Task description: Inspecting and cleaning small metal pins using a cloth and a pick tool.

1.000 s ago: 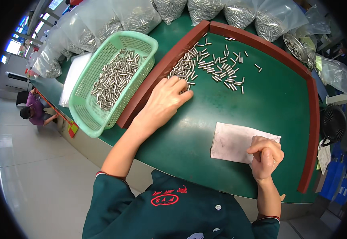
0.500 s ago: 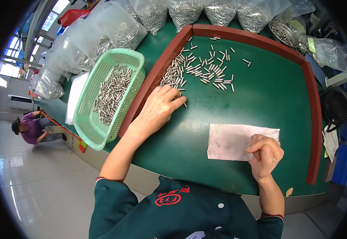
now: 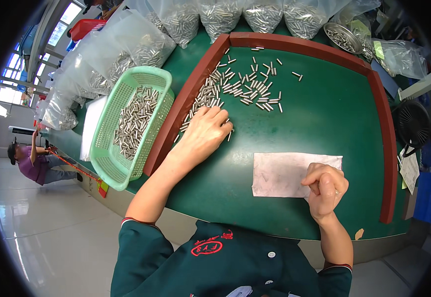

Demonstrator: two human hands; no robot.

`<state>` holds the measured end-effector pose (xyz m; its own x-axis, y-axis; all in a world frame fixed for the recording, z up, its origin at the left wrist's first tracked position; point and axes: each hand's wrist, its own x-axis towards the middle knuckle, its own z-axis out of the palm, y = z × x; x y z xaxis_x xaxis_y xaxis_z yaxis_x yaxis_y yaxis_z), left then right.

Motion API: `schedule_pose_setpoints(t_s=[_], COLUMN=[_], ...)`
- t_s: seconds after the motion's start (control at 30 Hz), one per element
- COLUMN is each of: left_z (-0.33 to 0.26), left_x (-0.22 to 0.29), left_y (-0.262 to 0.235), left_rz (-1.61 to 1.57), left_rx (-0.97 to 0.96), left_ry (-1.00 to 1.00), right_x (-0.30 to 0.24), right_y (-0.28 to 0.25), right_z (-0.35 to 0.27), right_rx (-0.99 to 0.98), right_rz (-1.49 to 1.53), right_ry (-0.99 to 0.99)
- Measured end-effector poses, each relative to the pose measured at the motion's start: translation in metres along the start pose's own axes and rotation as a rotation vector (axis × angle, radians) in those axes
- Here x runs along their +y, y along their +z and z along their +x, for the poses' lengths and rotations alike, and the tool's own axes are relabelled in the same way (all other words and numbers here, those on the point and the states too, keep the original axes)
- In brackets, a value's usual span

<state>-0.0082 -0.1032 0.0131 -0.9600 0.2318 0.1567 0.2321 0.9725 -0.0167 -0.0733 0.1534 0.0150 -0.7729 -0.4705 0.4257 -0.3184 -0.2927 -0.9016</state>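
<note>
Many short, shiny metal pins lie loose on the green tabletop, crowded toward the left rail. At the near end of this pile is my left hand, fingers bent down and thumb drawn in. One pin shows at its thumb tip; what lies under the palm is hidden. My right hand is closed over the right part of a pale, smudged cloth. Its fingers are curled in, so I cannot make out what they hold.
A red-brown wooden rail borders the work area. Left of it stands a green plastic basket with more pins. Clear bags of pins line the back, near a metal bowl. A black fan stands at right.
The view has shifted slightly. My left hand has moved a little among the pins, while my right hand stays closed over the cloth. The person in the left background has raised an arm.
</note>
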Motion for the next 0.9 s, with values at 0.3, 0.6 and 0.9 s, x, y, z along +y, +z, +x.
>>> schedule_pose_setpoints(t_s=[0.3, 0.6, 0.9], left_z=[0.001, 0.001, -0.009], left_x=[0.005, 0.007, 0.005], left_y=[-0.001, 0.000, 0.002], left_rz=[-0.062, -0.133, -0.203], left_rx=[-0.019, 0.058, 0.017], left_ry=[-0.034, 0.013, 0.036], right_x=[-0.002, 0.002, 0.001], right_y=[-0.001, -0.003, -0.002], right_z=[0.001, 0.001, 0.000], right_rx=[0.009, 0.017, 0.018], right_rz=[0.009, 0.001, 0.021], right_ry=[0.012, 0.003, 0.026])
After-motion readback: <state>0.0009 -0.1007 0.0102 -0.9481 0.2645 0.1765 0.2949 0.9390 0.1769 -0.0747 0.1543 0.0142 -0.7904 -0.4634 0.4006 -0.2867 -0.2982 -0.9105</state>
